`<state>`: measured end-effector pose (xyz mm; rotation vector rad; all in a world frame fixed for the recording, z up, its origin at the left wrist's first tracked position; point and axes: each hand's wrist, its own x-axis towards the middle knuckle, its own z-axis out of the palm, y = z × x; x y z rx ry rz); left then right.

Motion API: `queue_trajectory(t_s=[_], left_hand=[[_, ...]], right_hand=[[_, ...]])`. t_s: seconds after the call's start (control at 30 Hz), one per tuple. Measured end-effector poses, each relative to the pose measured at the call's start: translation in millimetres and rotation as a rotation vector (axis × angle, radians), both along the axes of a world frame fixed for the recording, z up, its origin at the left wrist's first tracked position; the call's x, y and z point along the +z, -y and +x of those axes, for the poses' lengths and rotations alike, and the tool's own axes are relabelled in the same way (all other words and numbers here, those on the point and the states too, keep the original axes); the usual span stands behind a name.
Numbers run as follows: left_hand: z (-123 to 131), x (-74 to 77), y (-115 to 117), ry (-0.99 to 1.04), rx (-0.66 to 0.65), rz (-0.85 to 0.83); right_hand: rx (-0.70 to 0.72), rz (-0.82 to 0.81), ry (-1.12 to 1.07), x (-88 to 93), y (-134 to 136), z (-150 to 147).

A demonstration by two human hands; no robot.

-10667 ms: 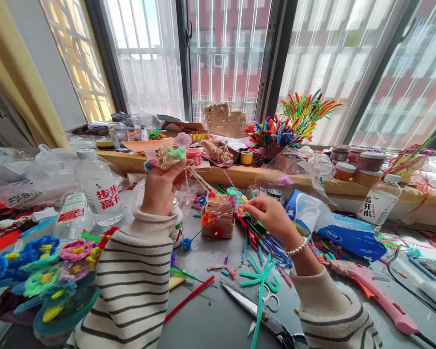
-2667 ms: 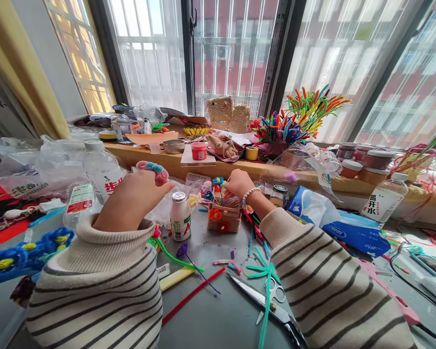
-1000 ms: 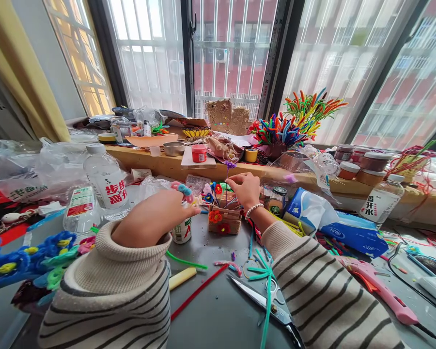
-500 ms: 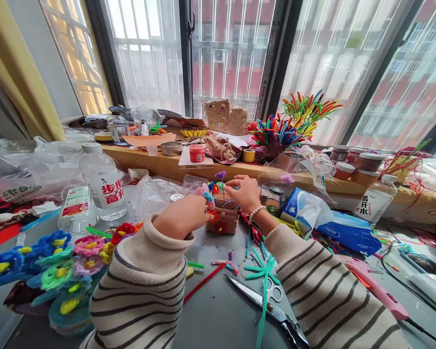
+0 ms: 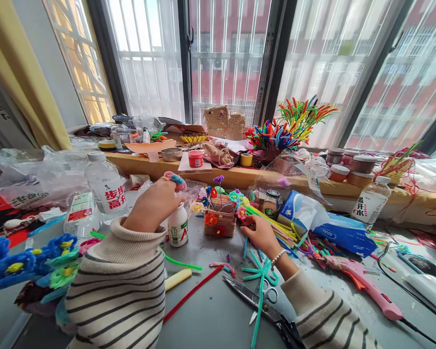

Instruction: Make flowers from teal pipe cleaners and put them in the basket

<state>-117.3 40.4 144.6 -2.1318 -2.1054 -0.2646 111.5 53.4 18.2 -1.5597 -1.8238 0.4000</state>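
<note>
My left hand is raised left of the basket, its fingers closed on a fuzzy pink-and-blue pipe-cleaner piece. Just under its fingers stands a small white bottle with green and red print. A small woven basket sits in the middle, with red pipe-cleaner flowers on its front. A purple flower on a thin stem rises from it. My right hand is at the basket's right side, fingers apart and slightly curled, close below a pink flower; whether they touch it I cannot tell.
Large scissors lie in front, partly under a teal pipe-cleaner star. A pink glue gun with a cord is at right. Blue pipe-cleaner flowers stand at left, beside a water bottle. Paint jars line the wooden ledge.
My left hand has moved left and up from the basket with the pink-and-blue piece, uncovering the white bottle. My right hand has dropped from the purple flower to the basket's right side.
</note>
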Motion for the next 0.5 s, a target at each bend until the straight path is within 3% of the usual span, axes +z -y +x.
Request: queue_trajectory(t_s=[0.1,0.27,0.5], left_hand=[[-3.0,-9.4,-6.7,0.008,0.080,0.013],[-8.7,-19.3,-17.6,-0.009,0.040,-0.120],[-7.0,-7.8,-6.1,-0.080,0.047,-0.153]], right_hand=[[0.015,-0.053,0.039,-5.3,-6.5,-12.1],[-0.039,-0.077,0.104,-7.3,-17.3,-26.1],[-0.001,-0.081,0.118,-6.9,-18.3,-44.3]])
